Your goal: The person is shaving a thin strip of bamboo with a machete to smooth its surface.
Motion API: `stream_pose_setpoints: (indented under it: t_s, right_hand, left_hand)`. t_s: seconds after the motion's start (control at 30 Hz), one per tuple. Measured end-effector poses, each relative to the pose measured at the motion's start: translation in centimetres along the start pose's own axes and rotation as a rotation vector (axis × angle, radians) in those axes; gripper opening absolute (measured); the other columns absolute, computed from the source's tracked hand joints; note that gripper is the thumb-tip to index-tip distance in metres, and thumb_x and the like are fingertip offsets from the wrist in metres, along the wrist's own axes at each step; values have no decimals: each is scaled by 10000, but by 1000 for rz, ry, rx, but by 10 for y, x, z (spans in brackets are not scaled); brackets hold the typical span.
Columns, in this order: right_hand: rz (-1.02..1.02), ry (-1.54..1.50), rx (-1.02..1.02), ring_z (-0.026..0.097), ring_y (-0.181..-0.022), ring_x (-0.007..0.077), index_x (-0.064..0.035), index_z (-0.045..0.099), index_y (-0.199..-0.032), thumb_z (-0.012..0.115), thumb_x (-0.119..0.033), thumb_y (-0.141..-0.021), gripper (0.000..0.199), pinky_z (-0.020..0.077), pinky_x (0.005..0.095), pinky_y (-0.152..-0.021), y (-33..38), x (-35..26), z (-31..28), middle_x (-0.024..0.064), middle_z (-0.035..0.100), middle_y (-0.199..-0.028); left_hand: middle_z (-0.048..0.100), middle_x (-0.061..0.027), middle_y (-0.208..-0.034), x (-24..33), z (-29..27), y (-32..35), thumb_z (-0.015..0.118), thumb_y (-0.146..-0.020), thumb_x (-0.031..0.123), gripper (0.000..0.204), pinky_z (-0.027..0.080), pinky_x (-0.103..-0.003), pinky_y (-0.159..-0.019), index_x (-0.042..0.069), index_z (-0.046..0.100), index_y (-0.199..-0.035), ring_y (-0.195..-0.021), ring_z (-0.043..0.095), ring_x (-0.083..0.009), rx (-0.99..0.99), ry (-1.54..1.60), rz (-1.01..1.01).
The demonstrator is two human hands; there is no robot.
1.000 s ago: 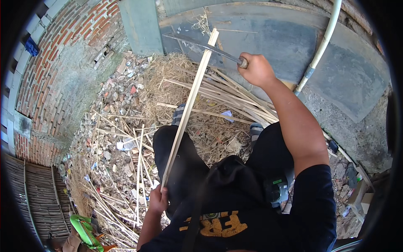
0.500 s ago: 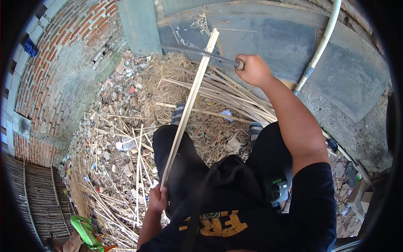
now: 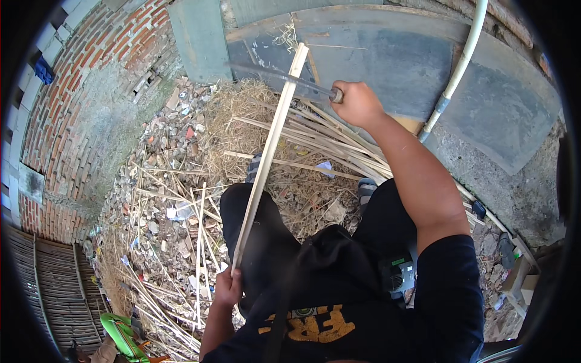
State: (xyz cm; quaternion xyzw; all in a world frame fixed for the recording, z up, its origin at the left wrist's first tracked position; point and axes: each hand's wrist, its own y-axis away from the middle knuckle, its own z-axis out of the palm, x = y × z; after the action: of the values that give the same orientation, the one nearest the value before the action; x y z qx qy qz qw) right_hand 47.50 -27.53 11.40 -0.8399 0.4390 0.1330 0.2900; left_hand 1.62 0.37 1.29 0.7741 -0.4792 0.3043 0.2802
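My left hand [image 3: 227, 287] grips the lower end of a long pale bamboo strip [image 3: 270, 155], which slants up over my left thigh and away from me. My right hand [image 3: 358, 104] is wrapped round the short handle of a machete [image 3: 312, 86]. Its blade lies across the strip a little below the far end and extends to the left, blurred by motion. Whether the edge has entered the strip, I cannot tell.
Pale strips [image 3: 339, 142] lie in a bundle beyond my feet, beside dry shavings [image 3: 233, 124]. More strips [image 3: 201, 254] are scattered on rubble at left. Grey panels [image 3: 387, 66] and a white pipe [image 3: 463, 69] stand ahead; a brick wall [image 3: 66, 109] is at left. A person's green garment [image 3: 121, 334] shows at lower left.
My right hand and the machete have shifted slightly left and toward me. The far end of the bamboo strip has tipped a little left; my left hand keeps its hold.
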Motion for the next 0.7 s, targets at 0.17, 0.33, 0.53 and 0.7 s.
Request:
stream_pose_setpoints:
  t_s: [0.17,0.33,0.53,0.7]
  right_hand:
    - [14,18,-3,707,-845,333,-135,699,-1054,679,-167,-773,283,574,449,-773,8,-5,-14,126,730,-898]
    - [-643,286,5,704,-774,288,-162,680,-930,674,-149,-765,166,579,428,-743,21,-31,-14,81,699,-805]
    - [66,47,17,703,-858,344,-122,681,-1021,680,-188,-792,238,565,465,-777,-1,10,-4,149,726,-927]
    - [41,7,20,694,-854,356,-133,692,-1011,698,-179,-771,244,562,467,-766,7,6,-13,140,724,-913]
  left_hand:
    - [512,-58,-553,8,-2,4,476,-1033,412,473,408,-343,-517,-31,611,-934,-539,499,-126,20,-54,26]
    - [524,-62,-568,-6,-6,3,480,-1026,457,521,415,-344,-524,-38,608,-923,-550,514,-138,-8,-63,53]
    - [542,-114,-600,25,-4,0,424,-1035,486,580,401,-388,-551,-43,590,-865,-580,531,-204,-33,-41,-22]
    - [525,-24,-602,2,-5,6,485,-1038,402,468,390,-306,-534,-39,635,-986,-592,481,-96,-23,-11,0]
